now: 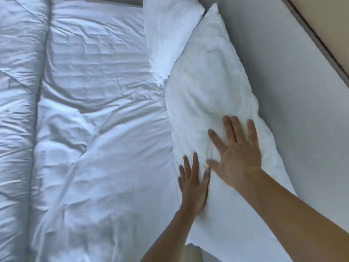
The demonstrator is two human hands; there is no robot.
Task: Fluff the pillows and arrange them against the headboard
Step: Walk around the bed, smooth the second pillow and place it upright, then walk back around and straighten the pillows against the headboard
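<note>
A long white pillow (pixel 205 86) lies along the grey padded headboard (pixel 279 76) on the right side of the bed. My right hand (pixel 236 154) rests flat on its near half with the fingers spread. My left hand (pixel 194 184) presses flat against the pillow's left edge, where it meets the sheet. A second white pillow (pixel 170 33) leans against the headboard farther back, its near corner tucked behind the first pillow. Neither hand grips anything.
A wrinkled white sheet (pixel 105 114) covers the mattress. A rolled-back white duvet (pixel 18 110) runs along the left side. Beyond the headboard's top edge there is a beige wall (pixel 328 21).
</note>
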